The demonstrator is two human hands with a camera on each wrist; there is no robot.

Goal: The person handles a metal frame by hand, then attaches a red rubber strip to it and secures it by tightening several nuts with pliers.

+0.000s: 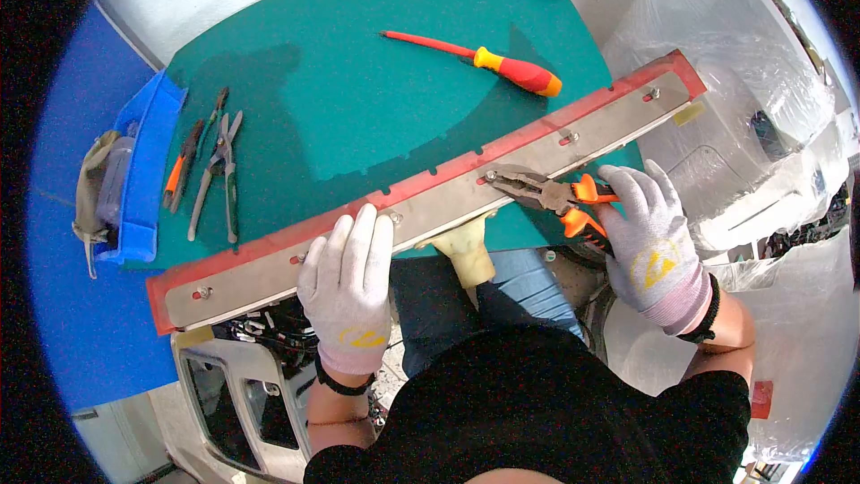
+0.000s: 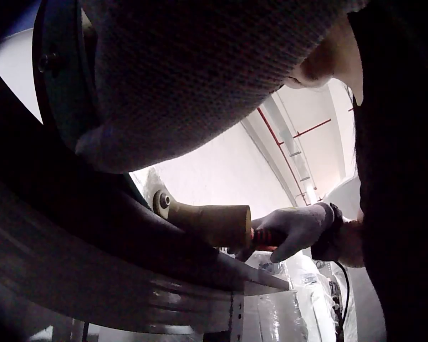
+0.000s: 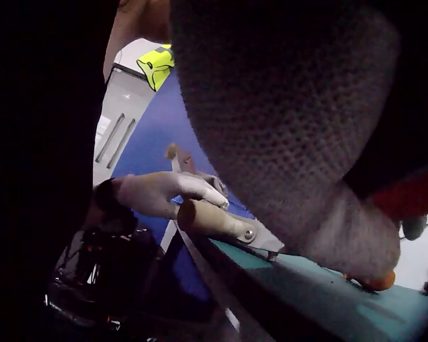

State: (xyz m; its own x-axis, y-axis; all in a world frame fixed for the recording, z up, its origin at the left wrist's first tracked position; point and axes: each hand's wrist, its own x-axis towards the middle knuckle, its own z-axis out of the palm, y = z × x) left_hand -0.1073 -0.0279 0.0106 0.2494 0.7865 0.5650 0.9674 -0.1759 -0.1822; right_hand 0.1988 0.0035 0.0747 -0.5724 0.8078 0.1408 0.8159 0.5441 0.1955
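Observation:
A long metal bar [image 1: 439,212] with a red strip [image 1: 430,181] along its far edge lies slantwise over the table's near edge. My gloved left hand [image 1: 351,273] rests on it left of the middle, fingers straight and together. In my gloved right hand [image 1: 652,246] are the orange-handled combination pliers [image 1: 554,196], gripped by the handles. Their jaws are at a bolt [image 1: 491,177] near the bar's middle. A cream tubular socket [image 1: 470,255] sticks out from the bar's near side, between the hands; it also shows in the left wrist view.
On the green table [image 1: 349,116] lies a red and yellow screwdriver [image 1: 515,72] beyond the bar. Snips [image 1: 219,170] and other orange-handled tools [image 1: 179,170] lie at the left beside a blue bin [image 1: 141,170]. Plastic-wrapped goods [image 1: 717,152] stand at the right.

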